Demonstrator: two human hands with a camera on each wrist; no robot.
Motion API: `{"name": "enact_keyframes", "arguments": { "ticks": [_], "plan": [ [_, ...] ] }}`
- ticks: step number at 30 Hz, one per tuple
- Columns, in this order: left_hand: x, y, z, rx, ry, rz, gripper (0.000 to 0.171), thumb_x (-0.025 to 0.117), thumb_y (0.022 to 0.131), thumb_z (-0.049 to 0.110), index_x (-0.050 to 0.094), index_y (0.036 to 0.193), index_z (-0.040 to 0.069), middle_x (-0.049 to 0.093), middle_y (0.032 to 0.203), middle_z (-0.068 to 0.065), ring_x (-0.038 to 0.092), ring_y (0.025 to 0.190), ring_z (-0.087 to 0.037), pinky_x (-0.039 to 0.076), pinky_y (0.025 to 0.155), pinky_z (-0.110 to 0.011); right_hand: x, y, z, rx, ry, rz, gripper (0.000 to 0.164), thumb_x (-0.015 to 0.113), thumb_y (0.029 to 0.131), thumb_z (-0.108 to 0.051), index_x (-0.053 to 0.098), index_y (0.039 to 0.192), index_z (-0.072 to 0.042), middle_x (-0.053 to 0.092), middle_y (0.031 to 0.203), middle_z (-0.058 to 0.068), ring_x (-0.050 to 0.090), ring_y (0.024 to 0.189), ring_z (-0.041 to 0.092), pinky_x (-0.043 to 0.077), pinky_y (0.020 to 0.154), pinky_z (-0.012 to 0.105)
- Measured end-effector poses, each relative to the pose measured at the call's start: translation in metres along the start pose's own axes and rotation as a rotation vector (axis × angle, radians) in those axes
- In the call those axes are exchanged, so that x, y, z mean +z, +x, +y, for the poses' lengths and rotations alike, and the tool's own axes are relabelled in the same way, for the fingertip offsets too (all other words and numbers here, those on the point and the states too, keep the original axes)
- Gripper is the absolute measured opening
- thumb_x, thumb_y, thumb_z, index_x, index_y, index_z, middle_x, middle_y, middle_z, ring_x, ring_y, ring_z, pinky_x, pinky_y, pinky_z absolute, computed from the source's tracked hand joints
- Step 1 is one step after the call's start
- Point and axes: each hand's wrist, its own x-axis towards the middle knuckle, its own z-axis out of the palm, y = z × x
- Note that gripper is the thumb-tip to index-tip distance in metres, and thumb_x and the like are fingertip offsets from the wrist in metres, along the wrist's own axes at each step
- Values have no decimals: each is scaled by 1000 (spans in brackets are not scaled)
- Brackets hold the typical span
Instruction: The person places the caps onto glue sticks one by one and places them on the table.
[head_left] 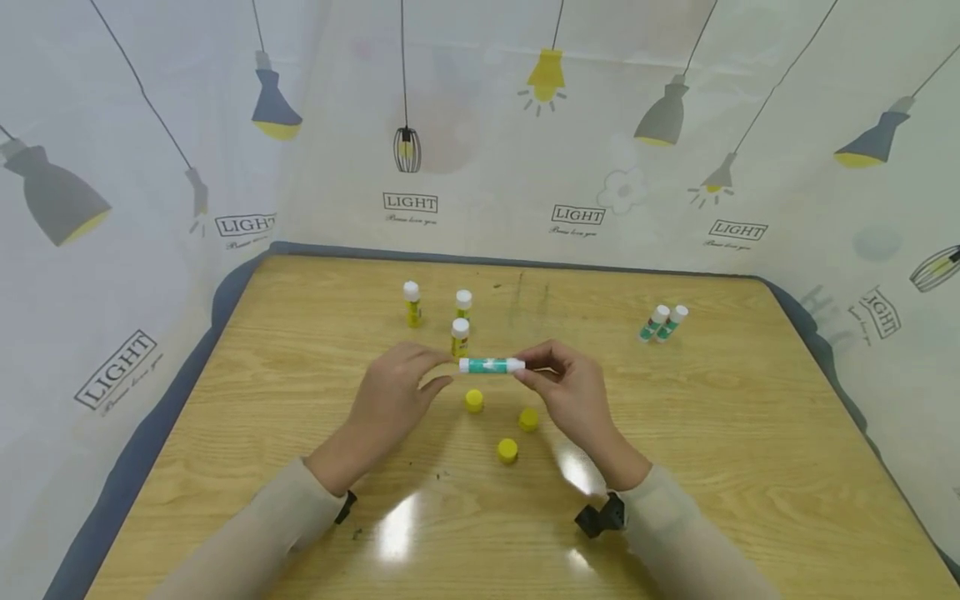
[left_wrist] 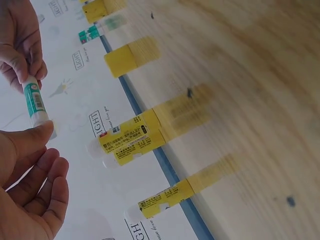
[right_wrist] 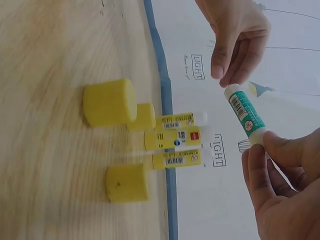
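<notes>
A green-labelled glue stick (head_left: 487,366) with white ends lies level in the air above the table. My right hand (head_left: 573,396) pinches its right end between thumb and fingers, as the right wrist view also shows at the glue stick (right_wrist: 247,114). My left hand (head_left: 393,387) is at the other end, fingertips right beside it and thumb apart from the forefinger; whether they touch it I cannot tell. Just behind, three yellow glue sticks with white caps stand upright, the nearest glue stick (head_left: 460,340) close to the left fingertips.
Several short yellow cylinders are on the wooden table (head_left: 285,467), including a front cylinder (head_left: 507,451) and a left cylinder (head_left: 474,401) below the hands. Two more green glue sticks (head_left: 663,324) stand side by side at the back right. A printed cloth (head_left: 480,167) hangs behind the table.
</notes>
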Motion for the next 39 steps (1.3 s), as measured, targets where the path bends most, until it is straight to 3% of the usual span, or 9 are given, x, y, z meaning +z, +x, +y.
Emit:
{"name": "enact_keyframes", "arguments": {
  "ticks": [9,16,27,39],
  "plan": [
    [-4,0,-6,-53,85,-52,30,86,83,21,76,109,10,78,106,-6,76,93,-20,63,79,-34,-25,6,9,-56,-135,17,11,76,92,-8,73,102,-7,74,103,7,72,97,23,62,81,25],
    [-4,-3,-10,-91,110,-80,37,85,84,25,75,115,9,77,109,-8,76,92,-22,64,76,-36,-44,11,19,-29,-294,38,13,76,92,-11,74,105,-8,74,103,8,72,96,22,62,78,24],
    [-3,-4,-12,-151,81,-95,40,84,85,29,75,117,8,77,110,-8,76,93,-24,64,76,-38,-76,24,24,8,-497,62,22,75,94,-17,73,112,-5,75,106,12,73,93,28,63,78,44],
    [-6,-2,-13,-214,81,-140,38,82,87,32,75,117,10,76,111,-7,75,95,-25,64,78,-40,-108,39,29,-4,-673,75,22,73,96,-18,74,112,-3,76,104,16,73,91,31,62,77,49]
  ]
}}
